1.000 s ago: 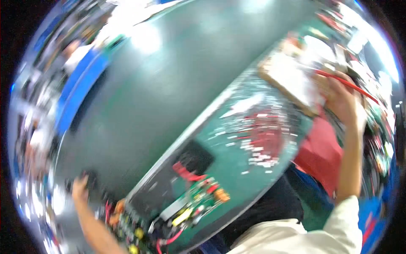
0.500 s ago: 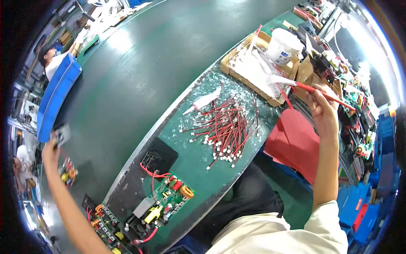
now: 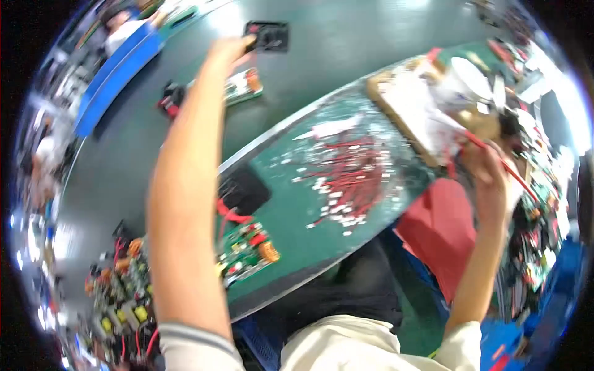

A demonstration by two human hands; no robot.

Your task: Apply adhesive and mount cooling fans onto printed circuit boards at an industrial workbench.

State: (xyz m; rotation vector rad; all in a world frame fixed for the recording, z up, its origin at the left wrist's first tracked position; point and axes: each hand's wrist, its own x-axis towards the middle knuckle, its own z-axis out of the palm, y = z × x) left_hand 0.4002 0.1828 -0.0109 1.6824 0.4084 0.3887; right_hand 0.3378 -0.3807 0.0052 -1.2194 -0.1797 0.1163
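My left hand (image 3: 232,52) is stretched out over the far floor, its fingers closed on a black square panel (image 3: 272,37). A green circuit board (image 3: 244,86) shows beyond that forearm, partly hidden by it; whether it hangs from the panel I cannot tell. My right hand (image 3: 492,170) grips a thin red stick (image 3: 476,140) whose white, pointed end lies over a cardboard tray (image 3: 396,114) smeared with white. Below my left forearm, another circuit board (image 3: 250,250) rests on the green bench by a black panel (image 3: 244,188), partly covered by the arm.
A heap of red-and-black wires (image 3: 352,176) with white connectors lies mid-bench, a white tube (image 3: 334,127) behind it. A white tub (image 3: 464,80) stands in the tray. Red sheets (image 3: 439,229) lie at right. More boards (image 3: 124,297) crowd the lower left; a blue bin (image 3: 120,74) stands far left.
My left hand has swung from the far left up and to the right, carrying the black panel. The view has turned a little. My right hand still holds the red stick over the tray.
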